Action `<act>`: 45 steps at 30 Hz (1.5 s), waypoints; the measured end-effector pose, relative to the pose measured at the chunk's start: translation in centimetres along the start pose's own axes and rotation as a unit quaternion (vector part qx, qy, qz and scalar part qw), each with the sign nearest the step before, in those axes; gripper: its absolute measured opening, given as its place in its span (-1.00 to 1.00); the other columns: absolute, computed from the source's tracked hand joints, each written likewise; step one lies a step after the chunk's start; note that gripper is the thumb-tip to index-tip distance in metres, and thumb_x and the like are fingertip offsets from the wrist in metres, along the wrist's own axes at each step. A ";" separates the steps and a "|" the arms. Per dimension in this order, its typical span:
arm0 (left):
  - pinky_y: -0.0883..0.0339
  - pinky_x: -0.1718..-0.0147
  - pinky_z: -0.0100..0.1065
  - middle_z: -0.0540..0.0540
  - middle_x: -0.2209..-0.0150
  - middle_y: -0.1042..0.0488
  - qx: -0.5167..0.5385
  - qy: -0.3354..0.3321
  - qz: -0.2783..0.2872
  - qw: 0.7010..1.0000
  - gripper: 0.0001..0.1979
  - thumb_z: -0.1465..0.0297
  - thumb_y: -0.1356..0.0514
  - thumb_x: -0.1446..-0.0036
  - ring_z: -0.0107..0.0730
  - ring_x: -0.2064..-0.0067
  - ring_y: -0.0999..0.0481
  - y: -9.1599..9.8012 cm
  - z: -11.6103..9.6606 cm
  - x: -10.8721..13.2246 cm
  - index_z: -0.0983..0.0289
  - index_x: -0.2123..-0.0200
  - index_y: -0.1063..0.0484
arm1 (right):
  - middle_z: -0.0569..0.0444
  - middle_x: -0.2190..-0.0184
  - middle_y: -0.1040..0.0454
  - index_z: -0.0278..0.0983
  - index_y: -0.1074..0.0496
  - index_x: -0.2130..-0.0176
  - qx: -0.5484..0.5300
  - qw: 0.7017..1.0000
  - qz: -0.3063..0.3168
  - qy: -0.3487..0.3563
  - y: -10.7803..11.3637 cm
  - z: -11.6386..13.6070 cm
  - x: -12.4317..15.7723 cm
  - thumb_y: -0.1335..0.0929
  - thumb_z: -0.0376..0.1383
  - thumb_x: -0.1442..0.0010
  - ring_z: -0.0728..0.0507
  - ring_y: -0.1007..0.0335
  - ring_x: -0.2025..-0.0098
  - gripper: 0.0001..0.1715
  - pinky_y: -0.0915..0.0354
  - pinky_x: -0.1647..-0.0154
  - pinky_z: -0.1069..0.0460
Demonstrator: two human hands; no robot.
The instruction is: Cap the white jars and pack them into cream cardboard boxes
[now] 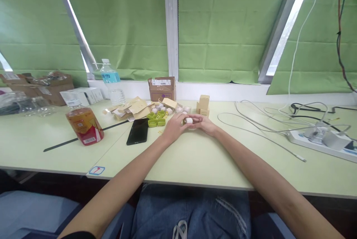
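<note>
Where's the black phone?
Head view: the black phone lies flat on the table, left of the left hand, which pinches a small white object with the right hand.

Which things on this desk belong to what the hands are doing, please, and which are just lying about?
In use, probably: white piece, held by left hand and right hand; spare white pieces; small boxes; card blanks.
Lying about: phone; drink bottle; water bottle; power strip; cables.
</note>
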State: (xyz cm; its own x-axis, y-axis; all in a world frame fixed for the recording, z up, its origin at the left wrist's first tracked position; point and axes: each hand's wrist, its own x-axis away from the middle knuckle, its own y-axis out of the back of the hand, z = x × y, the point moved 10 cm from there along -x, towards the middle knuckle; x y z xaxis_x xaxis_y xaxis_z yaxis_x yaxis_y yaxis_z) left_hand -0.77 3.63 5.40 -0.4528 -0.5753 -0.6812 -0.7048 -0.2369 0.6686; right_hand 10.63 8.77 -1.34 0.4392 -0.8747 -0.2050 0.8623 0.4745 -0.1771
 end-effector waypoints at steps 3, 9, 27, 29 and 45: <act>-0.41 -0.07 -0.11 0.17 0.00 -0.59 0.046 0.019 0.006 0.999 -0.73 0.24 -0.29 -0.28 -0.08 -0.03 -0.55 0.1 0.6 -0.1 0.21 0.01 -0.55 | 0.03 -0.04 -0.64 -0.16 -0.59 -0.07 -0.037 0.999 -0.007 -0.002 -0.2 0.2 0.2 -0.60 -0.49 0.22 -0.15 -0.59 0.06 -0.18 -0.48 -0.06 -0.06; -0.42 -0.09 -0.11 0.16 -0.03 -0.61 0.074 -0.008 0.012 0.997 -0.73 0.32 -0.27 -0.29 -0.12 -0.04 -0.57 -0.2 0.3 -0.1 0.22 -0.03 -0.55 | -0.03 -0.13 -0.58 -0.19 -0.60 -0.04 -0.079 0.997 -0.002 -0.012 -1.2 1.0 0.4 -0.57 -0.34 0.03 -0.16 -0.54 -0.06 -0.41 -0.46 -0.11 -0.04; -0.52 -0.03 -0.12 0.25 0.00 -0.61 0.295 0.135 -0.077 0.943 -0.65 0.19 -0.33 -0.21 -0.15 0.00 -0.62 0.8 3.1 -0.1 0.31 0.04 -0.56 | -0.09 0.19 -0.68 -0.32 -0.63 -0.04 0.169 0.977 -0.063 0.117 -1.6 5.4 1.0 -0.59 0.03 -0.04 -0.24 -0.65 0.22 -0.31 -0.58 0.03 -0.21; -0.52 -0.04 -0.09 0.28 0.00 -0.62 0.325 0.161 -0.097 0.927 -0.63 0.18 -0.32 -0.21 -0.11 -0.02 -0.63 0.8 3.8 -0.1 0.33 0.06 -0.57 | -0.09 0.18 -0.68 -0.30 -0.63 -0.05 0.193 0.969 -0.073 0.135 -1.7 5.6 1.1 -0.57 0.04 -0.07 -0.24 -0.65 0.22 -0.32 -0.58 0.04 -0.21; -0.58 -0.04 0.06 0.28 0.08 -0.68 0.442 0.261 -0.101 0.852 -0.31 0.05 -0.55 0.19 0.01 0.05 -0.69 -0.2 6.6 0.6 0.37 0.05 -0.62 | -0.16 -0.19 -0.46 -0.09 -0.49 -0.24 0.496 0.812 -0.090 0.295 -3.9 6.7 2.1 -0.40 -0.10 -0.37 -0.29 -0.52 -0.09 -0.51 -0.57 -0.03 -0.18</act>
State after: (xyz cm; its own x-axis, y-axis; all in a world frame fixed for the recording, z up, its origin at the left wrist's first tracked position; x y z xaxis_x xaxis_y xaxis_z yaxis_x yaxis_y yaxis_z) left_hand -4.53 8.51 2.83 -0.1315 -0.9172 -0.3762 -0.9799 0.1776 -0.0906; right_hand 9.91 4.42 5.34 0.3398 -0.5822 -0.7386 0.8058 -0.2247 0.5479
